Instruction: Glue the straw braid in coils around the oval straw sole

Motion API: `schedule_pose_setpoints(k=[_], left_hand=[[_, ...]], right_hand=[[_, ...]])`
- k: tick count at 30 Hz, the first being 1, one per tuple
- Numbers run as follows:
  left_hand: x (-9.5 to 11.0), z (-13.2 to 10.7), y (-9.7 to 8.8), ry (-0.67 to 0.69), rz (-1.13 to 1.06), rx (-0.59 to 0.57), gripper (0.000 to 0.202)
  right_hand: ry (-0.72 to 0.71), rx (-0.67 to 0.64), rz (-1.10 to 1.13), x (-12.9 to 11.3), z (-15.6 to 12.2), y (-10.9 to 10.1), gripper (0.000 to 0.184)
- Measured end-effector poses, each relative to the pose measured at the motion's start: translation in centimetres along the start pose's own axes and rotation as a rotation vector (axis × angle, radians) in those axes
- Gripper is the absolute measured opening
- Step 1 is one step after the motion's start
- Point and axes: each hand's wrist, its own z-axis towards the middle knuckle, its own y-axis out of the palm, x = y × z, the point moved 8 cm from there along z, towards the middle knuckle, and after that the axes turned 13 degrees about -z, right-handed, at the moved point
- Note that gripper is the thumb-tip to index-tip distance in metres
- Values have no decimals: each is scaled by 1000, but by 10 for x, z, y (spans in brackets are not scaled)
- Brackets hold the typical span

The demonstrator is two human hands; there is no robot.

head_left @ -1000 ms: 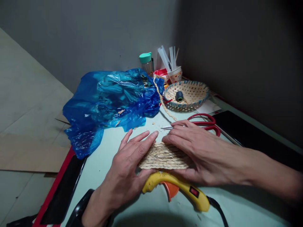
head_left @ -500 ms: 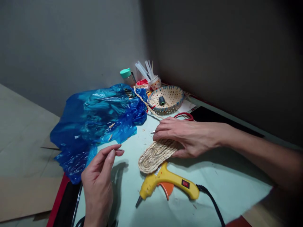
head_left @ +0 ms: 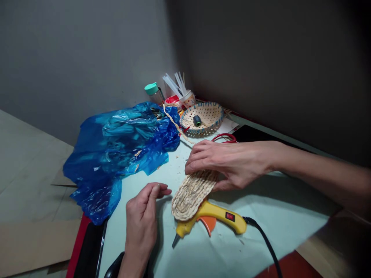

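An oval piece of coiled straw braid (head_left: 193,195) is tilted over the hot glue gun (head_left: 213,214), covering part of its yellow barrel. My right hand (head_left: 216,162) grips the upper end of this piece, thumb below and fingers across the top. To the left of the piece is my left hand (head_left: 146,208), its thumb pressed to its bent fingers and nothing visible in them. Its fingertips come close to the braid's edge without touching it. A loose straw braid (head_left: 176,125) runs from the blue bag toward my right hand. The glue gun's nozzle points down and left.
A blue plastic bag (head_left: 124,135) lies at the left. Behind stand a woven basket (head_left: 213,116) holding a dark thread spool (head_left: 197,121), a cup of glue sticks (head_left: 188,99) and a green-lidded jar (head_left: 155,94). Red scissor handles (head_left: 227,136) show beyond my right hand. A black cord (head_left: 265,241) trails right.
My left hand has moved right, close to the straw piece, and its thumb and fingers have drawn together. The straw piece tilts more steeply and covers more of the glue gun.
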Motion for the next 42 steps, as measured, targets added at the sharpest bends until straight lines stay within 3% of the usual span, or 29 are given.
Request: schedule_pose_setpoints(k=[4, 9, 15, 18, 22, 24, 27, 30, 33, 37, 42], left_hand=[[2, -1, 6, -70, -96, -45, 49], [2, -4, 25, -147, -278, -207, 32], [-8, -5, 36, -274, -514, -232, 30], [-11, -5, 36, -292, -564, -211, 34], [-17, -6, 33, -337, -655, -156, 29], [-19, -5, 32, -346, -688, -123, 27], [-21, -4, 32, -351, -724, -88, 28], [-22, -4, 33, -343, -744, -71, 29], [-22, -5, 33, -334, -755, -66, 28], [-18, -7, 37, -321, -766, -98, 27], [-14, -10, 43, -288, -745, -156, 21]], right_hand=[[-31, -48, -65, -10, 13, -4, 33], [-78, -103, -151, -19, 28, -5, 39], [-126, -113, -235, -26, 44, -9, 36], [-150, -79, -255, -26, 50, -12, 43], [-122, 128, -283, -18, 46, -27, 69], [32, 296, -129, -1, 39, -39, 65], [395, 534, 248, 37, 18, -42, 38], [607, 556, 506, 57, 3, -20, 28], [637, 392, 815, 53, 4, 12, 39], [526, 163, 1131, 19, 18, 38, 45], [506, 192, 1220, -1, 30, 48, 39]])
